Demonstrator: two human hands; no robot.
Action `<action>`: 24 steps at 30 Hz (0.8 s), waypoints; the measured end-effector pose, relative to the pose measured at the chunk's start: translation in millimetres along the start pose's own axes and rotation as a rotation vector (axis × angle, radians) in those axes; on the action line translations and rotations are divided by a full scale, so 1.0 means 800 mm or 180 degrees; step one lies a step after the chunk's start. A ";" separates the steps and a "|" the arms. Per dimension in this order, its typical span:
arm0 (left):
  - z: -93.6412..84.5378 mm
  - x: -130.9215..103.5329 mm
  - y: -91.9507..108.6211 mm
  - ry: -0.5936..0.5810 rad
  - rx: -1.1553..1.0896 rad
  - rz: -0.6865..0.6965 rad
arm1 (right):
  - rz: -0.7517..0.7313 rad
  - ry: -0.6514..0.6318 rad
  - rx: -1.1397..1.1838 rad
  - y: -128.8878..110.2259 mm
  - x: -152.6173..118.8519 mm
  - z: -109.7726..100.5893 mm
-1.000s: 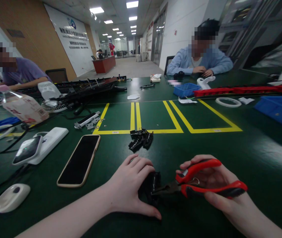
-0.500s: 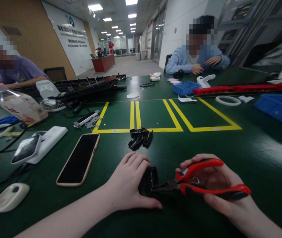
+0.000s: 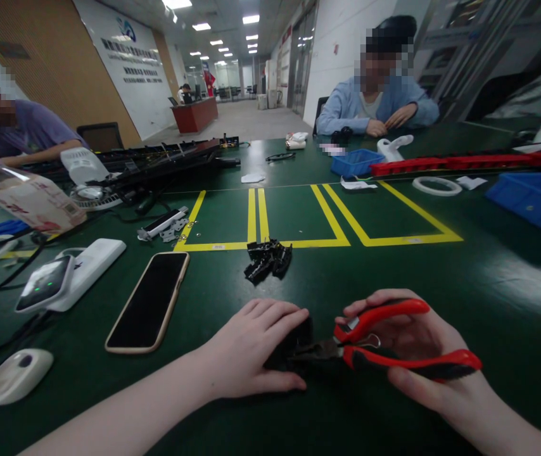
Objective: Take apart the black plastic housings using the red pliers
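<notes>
Green table (image 3: 346, 272), pliers (image 3: 353, 329) at a black part (image 3: 301, 335)

Yellow tape (image 3: 308, 244) marks out the middle, with a pile of black pieces (image 3: 268, 258) partly across its near line and a phone (image 3: 149, 304) off to the left. Closer in, the left hand (image 3: 256, 345) is wrapped around the black part, thumb and fingers on opposite sides; the right hand (image 3: 422, 332) is curled around the pliers. Their tips meet the part, though whether they bite cannot be told. To do this well, I'd brace the part firmly, keep the left thumb clear of the tips, and squeeze steadily rather than jerk.
</notes>
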State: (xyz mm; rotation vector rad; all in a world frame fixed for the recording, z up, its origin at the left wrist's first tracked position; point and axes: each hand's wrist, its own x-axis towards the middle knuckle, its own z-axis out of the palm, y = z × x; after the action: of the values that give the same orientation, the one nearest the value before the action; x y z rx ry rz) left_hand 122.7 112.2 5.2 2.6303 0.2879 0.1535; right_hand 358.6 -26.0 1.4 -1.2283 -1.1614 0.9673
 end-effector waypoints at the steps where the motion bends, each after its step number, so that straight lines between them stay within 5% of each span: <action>1: 0.000 0.000 0.001 0.0017 0.0015 -0.0049 | -0.0078 -0.0054 -0.0015 0.002 0.000 -0.001; 5: 0.000 0.001 0.004 0.0065 0.0094 -0.0241 | -0.0453 -0.0211 -0.0101 0.003 0.000 -0.003; 24: 0.001 0.002 0.004 0.0167 0.0078 -0.0337 | -0.0529 -0.0164 0.0004 -0.008 0.003 0.005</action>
State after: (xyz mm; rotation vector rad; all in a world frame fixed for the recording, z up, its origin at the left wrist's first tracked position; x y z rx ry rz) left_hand 124.6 109.2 6.6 2.6309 0.4487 0.1846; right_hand 354.8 -23.7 7.7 -1.0926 -1.2818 0.8789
